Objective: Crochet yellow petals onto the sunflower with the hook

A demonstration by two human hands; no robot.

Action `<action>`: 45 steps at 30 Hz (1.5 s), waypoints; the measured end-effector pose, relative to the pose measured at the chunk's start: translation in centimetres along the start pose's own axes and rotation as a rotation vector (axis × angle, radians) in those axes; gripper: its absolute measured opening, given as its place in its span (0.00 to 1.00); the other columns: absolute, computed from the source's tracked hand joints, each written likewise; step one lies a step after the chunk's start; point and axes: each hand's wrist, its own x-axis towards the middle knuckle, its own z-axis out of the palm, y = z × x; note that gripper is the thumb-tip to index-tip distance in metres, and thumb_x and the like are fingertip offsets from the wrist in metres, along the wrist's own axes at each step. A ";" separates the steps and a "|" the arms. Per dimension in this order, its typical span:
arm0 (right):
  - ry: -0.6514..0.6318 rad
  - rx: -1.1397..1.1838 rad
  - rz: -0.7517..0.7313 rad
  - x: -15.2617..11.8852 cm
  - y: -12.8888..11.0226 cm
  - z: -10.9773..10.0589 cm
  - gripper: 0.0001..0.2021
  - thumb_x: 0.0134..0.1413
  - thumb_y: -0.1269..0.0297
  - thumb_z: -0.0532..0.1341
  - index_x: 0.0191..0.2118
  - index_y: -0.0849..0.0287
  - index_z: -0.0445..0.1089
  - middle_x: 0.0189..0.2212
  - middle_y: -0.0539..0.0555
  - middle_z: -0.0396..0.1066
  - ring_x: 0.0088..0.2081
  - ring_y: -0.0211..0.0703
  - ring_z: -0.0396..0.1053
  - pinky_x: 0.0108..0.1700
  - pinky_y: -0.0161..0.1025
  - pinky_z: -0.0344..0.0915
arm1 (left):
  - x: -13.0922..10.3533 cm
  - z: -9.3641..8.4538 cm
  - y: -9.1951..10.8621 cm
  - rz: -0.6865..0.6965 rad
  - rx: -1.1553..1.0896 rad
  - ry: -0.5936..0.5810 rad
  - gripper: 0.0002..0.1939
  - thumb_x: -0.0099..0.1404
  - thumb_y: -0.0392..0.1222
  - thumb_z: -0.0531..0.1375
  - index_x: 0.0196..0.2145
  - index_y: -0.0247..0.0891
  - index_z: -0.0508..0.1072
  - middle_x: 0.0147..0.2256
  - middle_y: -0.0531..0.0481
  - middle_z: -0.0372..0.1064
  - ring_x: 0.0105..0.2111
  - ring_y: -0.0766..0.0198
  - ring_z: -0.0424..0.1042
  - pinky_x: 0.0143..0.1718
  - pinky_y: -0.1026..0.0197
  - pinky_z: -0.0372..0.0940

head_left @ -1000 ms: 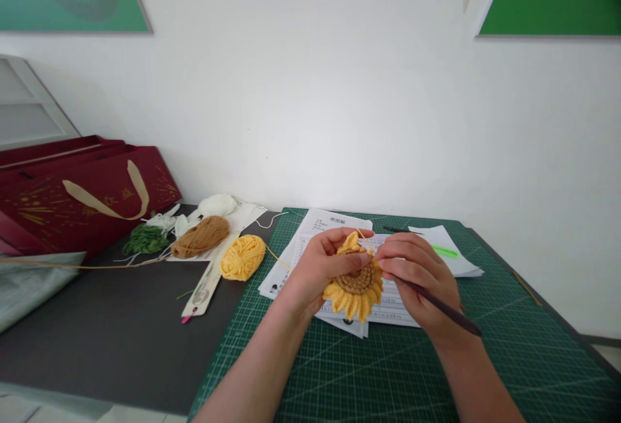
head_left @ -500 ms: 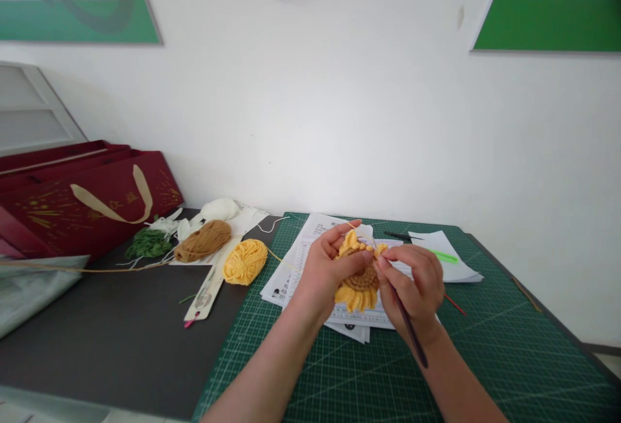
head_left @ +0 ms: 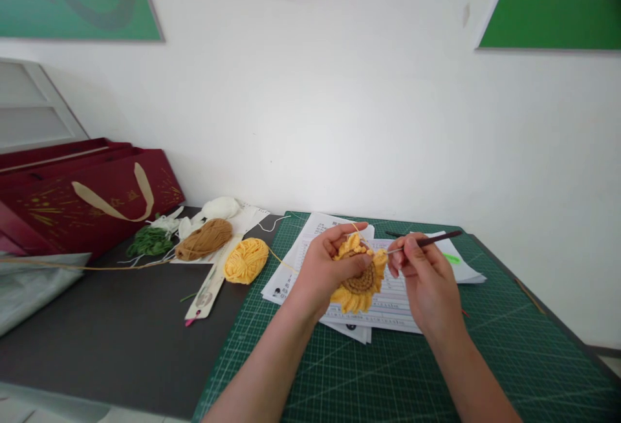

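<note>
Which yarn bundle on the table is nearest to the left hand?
The yellow ball, rightmost of them; the brown yarn, green yarn and white yarn lie farther from the left hand.

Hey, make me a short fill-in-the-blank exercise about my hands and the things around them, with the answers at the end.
1. The left hand holds a crocheted flower whose center is ____.
2. The right hand holds a crochet hook by its dark ____.
3. The cutting mat beneath the papers is colored ____.
4. The ball of yarn nearest the mat is ____.

Missing words: brown; handle; green; yellow.
</note>
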 end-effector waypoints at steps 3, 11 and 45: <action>-0.073 0.113 0.098 0.1 0.3 0.4 0.13 0.66 0.55 0.59 0.30 0.54 0.62 0.24 0.48 0.64 0.24 0.38 0.63 0.25 0.36 0.63 | 0.0 -0.1 0.1 -0.012 -0.047 -0.006 0.30 0.47 0.39 0.76 0.49 0.36 0.80 0.31 0.50 0.76 0.30 0.63 0.73 0.37 0.60 0.67; 0.013 0.151 -0.057 -0.3 0.8 1.1 0.05 0.59 0.61 0.67 0.34 0.52 0.71 0.36 0.51 0.72 0.39 0.41 0.71 0.42 0.41 0.70 | 0.0 0.1 -0.4 -0.005 -0.099 -0.017 0.29 0.50 0.36 0.76 0.51 0.38 0.79 0.33 0.50 0.76 0.32 0.64 0.74 0.38 0.61 0.67; -0.155 0.464 0.344 0.0 -1.4 0.4 0.12 0.62 0.57 0.64 0.30 0.56 0.67 0.25 0.47 0.64 0.24 0.33 0.57 0.27 0.32 0.56 | -0.4 0.2 0.2 -0.182 -0.271 -0.174 0.27 0.47 0.30 0.75 0.47 0.34 0.82 0.32 0.48 0.79 0.30 0.64 0.76 0.39 0.61 0.70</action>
